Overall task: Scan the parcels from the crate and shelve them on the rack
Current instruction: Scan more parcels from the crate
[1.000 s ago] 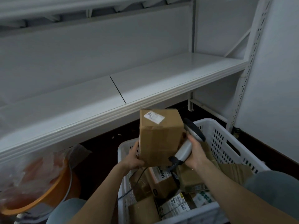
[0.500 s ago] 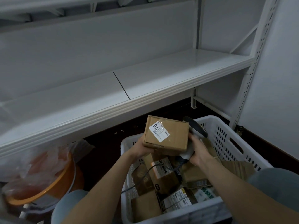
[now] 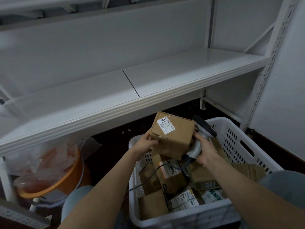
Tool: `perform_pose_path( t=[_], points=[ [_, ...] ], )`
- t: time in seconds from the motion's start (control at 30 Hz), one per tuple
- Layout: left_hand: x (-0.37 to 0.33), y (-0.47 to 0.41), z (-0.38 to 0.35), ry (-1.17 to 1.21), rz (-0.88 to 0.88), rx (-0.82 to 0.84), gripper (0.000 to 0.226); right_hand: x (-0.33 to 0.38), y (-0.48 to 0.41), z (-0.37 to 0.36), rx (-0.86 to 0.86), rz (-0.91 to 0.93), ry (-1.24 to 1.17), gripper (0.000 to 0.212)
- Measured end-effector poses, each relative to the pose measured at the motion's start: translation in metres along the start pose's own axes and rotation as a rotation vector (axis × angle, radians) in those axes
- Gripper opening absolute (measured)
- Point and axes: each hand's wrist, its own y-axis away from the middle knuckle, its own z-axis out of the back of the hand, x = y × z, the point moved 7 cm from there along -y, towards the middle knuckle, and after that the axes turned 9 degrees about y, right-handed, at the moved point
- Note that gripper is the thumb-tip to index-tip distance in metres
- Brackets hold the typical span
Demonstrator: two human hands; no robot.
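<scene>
A small brown cardboard parcel (image 3: 173,136) with a white label facing up is held above the white plastic crate (image 3: 234,139). My left hand (image 3: 146,142) grips its left edge. My right hand (image 3: 203,149) holds a grey corded barcode scanner (image 3: 203,129) against the parcel's right side, fingers touching the box. Several more cardboard parcels (image 3: 170,177) lie in the crate beneath. The white rack shelf (image 3: 148,80) runs across just beyond the crate, bare.
An orange basin (image 3: 54,182) covered with clear plastic sits on the floor at the left under the shelf. A perforated rack upright (image 3: 264,76) stands at the right beside a white wall. The scanner cable (image 3: 148,176) trails across the crate. My knees are at the bottom.
The parcel has been tipped from upright so its labelled face points upward, and it has settled slightly lower. Both hands stayed on it, with the scanner still beside its right side.
</scene>
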Motion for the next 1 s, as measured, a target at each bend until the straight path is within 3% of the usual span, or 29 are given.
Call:
perform_pose_path(
  t=[0.1,0.27,0.47,0.6,0.8,0.9,0.97,1.0],
  points=[
    [-0.009,-0.002,0.005,0.219,-0.018,-0.128,0.047,0.000,0.002,0.000,-0.040,0.015,0.008,0.020],
    [-0.017,0.000,0.002,0.303,-0.002,-0.240,0.027,-0.006,-0.001,0.002,-0.071,0.005,-0.004,0.057],
    [-0.017,-0.004,-0.002,0.204,-0.079,-0.289,0.027,-0.006,-0.007,0.008,-0.085,0.040,0.076,0.052],
    [-0.022,-0.010,-0.010,-0.006,-0.126,-0.264,0.031,0.002,-0.012,0.015,-0.151,0.071,0.122,0.056],
    [-0.019,-0.013,-0.012,-0.024,-0.111,-0.232,0.033,0.008,-0.020,0.017,-0.114,0.070,0.289,0.055],
    [-0.015,-0.016,-0.002,-0.009,-0.104,-0.414,0.030,0.006,-0.019,0.012,-0.095,0.072,0.336,0.046],
    [-0.005,-0.013,0.002,0.108,0.013,-0.539,0.038,0.001,-0.018,0.008,-0.041,0.048,0.325,0.040],
    [0.001,-0.015,-0.003,0.179,0.086,-0.523,0.045,-0.002,-0.016,0.005,-0.004,0.021,0.312,0.038]
  ],
)
